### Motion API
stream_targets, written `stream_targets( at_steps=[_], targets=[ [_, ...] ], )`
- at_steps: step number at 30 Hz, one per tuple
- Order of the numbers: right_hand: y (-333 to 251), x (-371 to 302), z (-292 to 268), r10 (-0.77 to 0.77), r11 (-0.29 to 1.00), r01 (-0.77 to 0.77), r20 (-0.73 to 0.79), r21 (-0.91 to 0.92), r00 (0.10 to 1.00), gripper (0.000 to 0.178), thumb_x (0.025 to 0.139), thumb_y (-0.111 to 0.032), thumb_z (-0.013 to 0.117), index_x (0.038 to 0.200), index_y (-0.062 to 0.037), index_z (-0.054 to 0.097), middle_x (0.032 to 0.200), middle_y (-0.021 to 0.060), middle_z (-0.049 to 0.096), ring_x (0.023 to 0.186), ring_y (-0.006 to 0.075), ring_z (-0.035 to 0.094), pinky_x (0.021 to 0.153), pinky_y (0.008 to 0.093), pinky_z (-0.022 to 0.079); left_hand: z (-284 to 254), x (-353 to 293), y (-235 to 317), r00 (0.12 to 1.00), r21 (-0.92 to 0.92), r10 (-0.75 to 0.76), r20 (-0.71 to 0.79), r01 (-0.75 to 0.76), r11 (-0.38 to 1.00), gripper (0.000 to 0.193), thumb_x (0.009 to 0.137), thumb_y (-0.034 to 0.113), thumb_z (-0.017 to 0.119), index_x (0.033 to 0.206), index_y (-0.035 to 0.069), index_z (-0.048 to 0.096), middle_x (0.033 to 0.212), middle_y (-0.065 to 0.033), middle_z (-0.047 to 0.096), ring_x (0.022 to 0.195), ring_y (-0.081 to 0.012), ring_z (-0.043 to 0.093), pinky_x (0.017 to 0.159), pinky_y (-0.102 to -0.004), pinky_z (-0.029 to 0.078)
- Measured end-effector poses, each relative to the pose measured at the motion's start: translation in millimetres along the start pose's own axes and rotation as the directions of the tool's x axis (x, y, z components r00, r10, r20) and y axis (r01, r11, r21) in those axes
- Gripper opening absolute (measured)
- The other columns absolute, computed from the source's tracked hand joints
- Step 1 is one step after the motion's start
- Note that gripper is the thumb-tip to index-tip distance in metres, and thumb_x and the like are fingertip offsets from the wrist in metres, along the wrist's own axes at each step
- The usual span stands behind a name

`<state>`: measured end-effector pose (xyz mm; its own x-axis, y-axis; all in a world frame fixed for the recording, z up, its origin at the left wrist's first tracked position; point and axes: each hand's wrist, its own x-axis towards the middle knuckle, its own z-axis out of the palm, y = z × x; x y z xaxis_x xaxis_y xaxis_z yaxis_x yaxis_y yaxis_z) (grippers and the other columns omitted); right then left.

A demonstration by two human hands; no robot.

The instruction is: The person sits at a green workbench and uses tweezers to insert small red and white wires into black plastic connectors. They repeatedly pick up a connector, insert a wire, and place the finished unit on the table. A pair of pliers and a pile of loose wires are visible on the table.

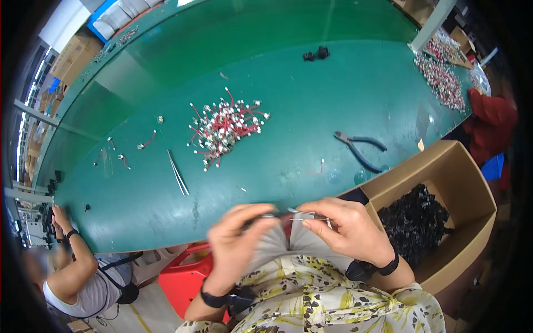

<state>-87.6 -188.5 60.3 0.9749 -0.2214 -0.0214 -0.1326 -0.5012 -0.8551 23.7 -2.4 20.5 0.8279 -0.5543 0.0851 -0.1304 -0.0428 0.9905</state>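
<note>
My left hand (236, 230) is a little blurred, its thumb and fingers pinched round a small dark piece (260, 218) whose kind I cannot make out. Facing it, my right hand (355, 227) grips a pair of metal tweezers (305, 212), tips pointing left toward that piece. Both hands are just over the near table edge, above my lap. Beyond them on the green table lies a pile of short red wires with white connectors (225, 129). A second pair of tweezers (177, 173) rests left of the pile. Side cutters with dark handles (361, 147) lie to the right.
An open cardboard box (455, 166) holding black plastic parts (416, 222) stands at my right. Several loose wires (123, 161) are scattered on the left table (300, 94). Black pieces (317, 54) lie farther back. A co-worker (83, 277) sits at the left, near a red stool (186, 277).
</note>
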Motion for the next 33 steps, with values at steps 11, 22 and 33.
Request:
stream_targets(
  at_steps=[11, 22, 33],
  targets=[
    [-20.3, 22.3, 21.0, -0.013, 0.999, 0.012, 0.007, 0.049, 1.0, 0.026, 0.083, -0.014, 0.074, 0.104, -0.0006, 0.067, 0.088, 0.0128, 0.069, 0.068, 0.0191, 0.064, 0.062, 0.03, 0.051, -199.1, -4.7, -22.9, 0.73, 0.032, -0.08, -0.679, 0.139, 0.99, 0.037, 0.099, 0.02, 0.054, 0.131, 0.001, 0.053, 0.08, 0.0005, 0.053, 0.062, -0.0075, 0.043, 0.056, -0.0227, 0.037],
    [-16.7, 31.3, 57.6, 0.011, 0.89, 0.133, -0.313, 0.436, 0.95, 0.041, 0.077, -0.008, 0.08, 0.113, -0.0004, 0.064, 0.084, 0.0045, 0.068, 0.068, 0.006, 0.056, 0.057, 0.0241, 0.048, 9.4, 15.9, 8.9, 0.906, -0.922, -0.291, 0.307, 0.359, 0.147, 0.037, 0.104, 0.024, 0.037, 0.133, 0.001, 0.043, 0.144, -0.0213, 0.041, 0.139, -0.0342, 0.034, 0.113, -0.0452, 0.036],
    [14.2, 17.0, 2.7, -0.093, 0.977, 0.11, -0.098, 0.182, 0.991, 0.042, 0.074, 0.0, 0.071, 0.115, -0.0088, 0.069, 0.059, 0.0013, 0.052, 0.05, 0.0059, 0.044, 0.047, 0.0241, 0.039, 25.4, 18.7, 11.7, 0.799, -0.715, -0.328, 0.503, 0.599, 0.362, 0.043, 0.104, 0.031, 0.04, 0.135, 0.001, 0.044, 0.134, -0.0198, 0.05, 0.109, -0.0244, 0.059, 0.092, -0.0377, 0.051]
  ],
)
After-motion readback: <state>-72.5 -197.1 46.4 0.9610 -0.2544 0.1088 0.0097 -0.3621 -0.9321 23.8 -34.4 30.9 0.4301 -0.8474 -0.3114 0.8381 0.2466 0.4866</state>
